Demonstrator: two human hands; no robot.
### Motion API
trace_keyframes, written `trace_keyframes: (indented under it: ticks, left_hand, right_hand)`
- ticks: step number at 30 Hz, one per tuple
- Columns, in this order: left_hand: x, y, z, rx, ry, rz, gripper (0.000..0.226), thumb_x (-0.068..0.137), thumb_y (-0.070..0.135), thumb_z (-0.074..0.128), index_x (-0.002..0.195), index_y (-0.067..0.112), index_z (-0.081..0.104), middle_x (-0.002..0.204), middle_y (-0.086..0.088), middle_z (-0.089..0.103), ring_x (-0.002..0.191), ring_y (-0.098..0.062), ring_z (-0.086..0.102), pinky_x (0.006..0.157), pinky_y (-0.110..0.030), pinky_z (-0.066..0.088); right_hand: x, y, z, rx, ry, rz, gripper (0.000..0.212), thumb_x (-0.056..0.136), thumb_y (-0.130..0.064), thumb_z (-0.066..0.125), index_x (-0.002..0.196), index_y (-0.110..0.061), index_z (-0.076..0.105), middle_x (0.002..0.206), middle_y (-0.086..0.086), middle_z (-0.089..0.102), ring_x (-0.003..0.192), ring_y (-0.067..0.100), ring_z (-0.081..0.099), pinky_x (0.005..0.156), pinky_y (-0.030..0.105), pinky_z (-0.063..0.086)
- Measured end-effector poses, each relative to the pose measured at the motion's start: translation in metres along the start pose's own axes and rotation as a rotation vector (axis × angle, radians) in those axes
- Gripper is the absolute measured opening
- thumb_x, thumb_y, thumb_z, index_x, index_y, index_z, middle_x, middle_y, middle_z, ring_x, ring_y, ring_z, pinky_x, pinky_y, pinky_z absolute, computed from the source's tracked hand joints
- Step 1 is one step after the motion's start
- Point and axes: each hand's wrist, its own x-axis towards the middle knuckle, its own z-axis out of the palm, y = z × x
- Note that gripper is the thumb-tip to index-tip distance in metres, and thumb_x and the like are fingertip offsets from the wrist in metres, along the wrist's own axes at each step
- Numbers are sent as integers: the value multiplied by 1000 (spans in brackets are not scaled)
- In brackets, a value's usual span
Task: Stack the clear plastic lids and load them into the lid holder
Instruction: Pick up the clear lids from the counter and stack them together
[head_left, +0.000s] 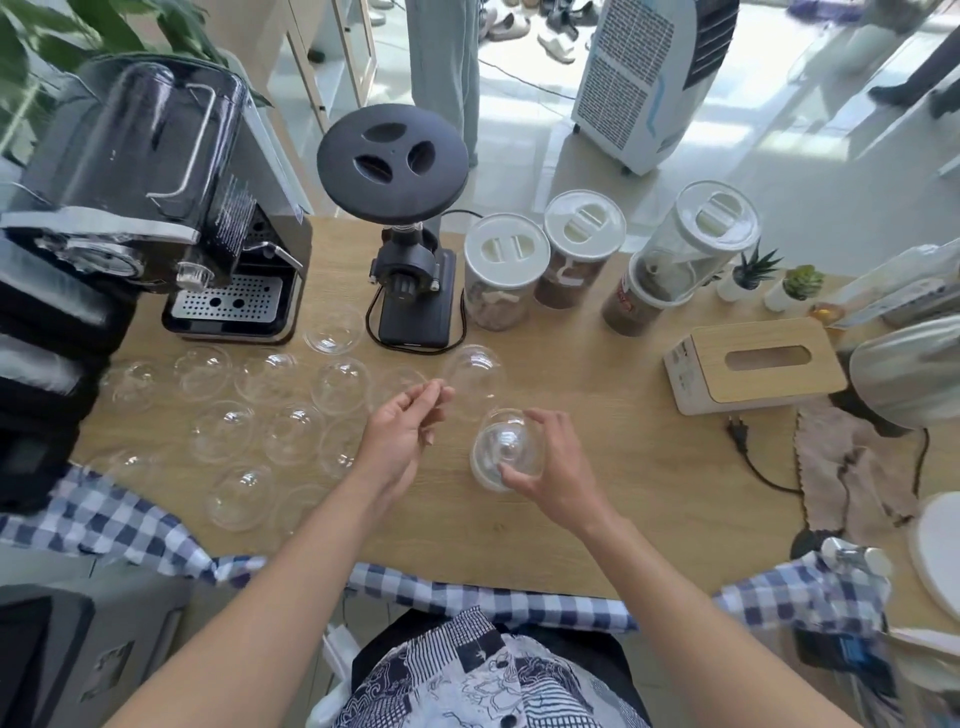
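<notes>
Several clear dome lids lie spread over the left half of the wooden table (597, 519), among them one at the near left (240, 496) and one by the grinder's base (333, 328). My right hand (550, 462) grips a short stack of clear lids (506, 449) that rests on the table in the middle. My left hand (402, 434) hovers just left of that stack, pinching the rim of a clear lid (475, 371) between thumb and fingertips. I cannot make out a lid holder.
An espresso machine (156, 208) fills the far left and a black grinder (405, 249) stands behind the lids. Three canisters (506, 270) line the back, a wooden-topped tissue box (758, 364) sits at right, and a black power cord (753, 457) trails beside a cloth.
</notes>
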Motion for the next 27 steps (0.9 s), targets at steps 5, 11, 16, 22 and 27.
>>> trace_keyframes:
  ticks: [5, 11, 16, 22, 27]
  left_hand:
    - [-13, -24, -5, -29, -110, -215, 19, 108, 15, 68, 124, 7, 73, 103, 0, 81, 85, -11, 68, 56, -18, 46]
    - [-18, -44, -26, -4, -53, -285, 29, 105, 19, 72, 130, 5, 75, 100, 1, 82, 84, -11, 72, 67, -24, 45]
    - [-24, -48, -41, 29, 12, -298, 23, 108, 16, 67, 126, 4, 75, 96, 0, 80, 85, -12, 68, 71, -25, 49]
    - [-21, -56, -48, 62, 118, -239, 17, 110, 13, 65, 120, 2, 73, 97, -4, 75, 79, -12, 65, 69, -25, 54]
    - [-26, -53, -52, 271, 184, -145, 18, 110, 23, 68, 120, 9, 72, 112, -6, 77, 90, -16, 72, 77, -27, 63]
  right_hand:
    - [-11, -5, 18, -5, -10, 18, 88, 84, -39, 96, 157, -16, 50, 146, -1, 51, 121, 9, 53, 113, 39, 54]
    - [-14, -12, 30, 60, -10, 41, 108, 83, -40, 96, 169, -18, 33, 162, 0, 47, 148, 14, 48, 127, 33, 39]
    - [-19, -15, 42, 41, -82, 9, 126, 79, -41, 98, 174, -30, 16, 169, 0, 39, 151, 15, 44, 129, 40, 38]
    - [-21, -26, 56, 11, -106, -39, 114, 86, -50, 92, 173, -30, 21, 164, 5, 39, 139, 10, 47, 124, 39, 43]
    - [-18, -38, 61, -4, -145, 14, 110, 89, -47, 90, 173, -26, 22, 167, 5, 36, 148, 21, 48, 127, 41, 40]
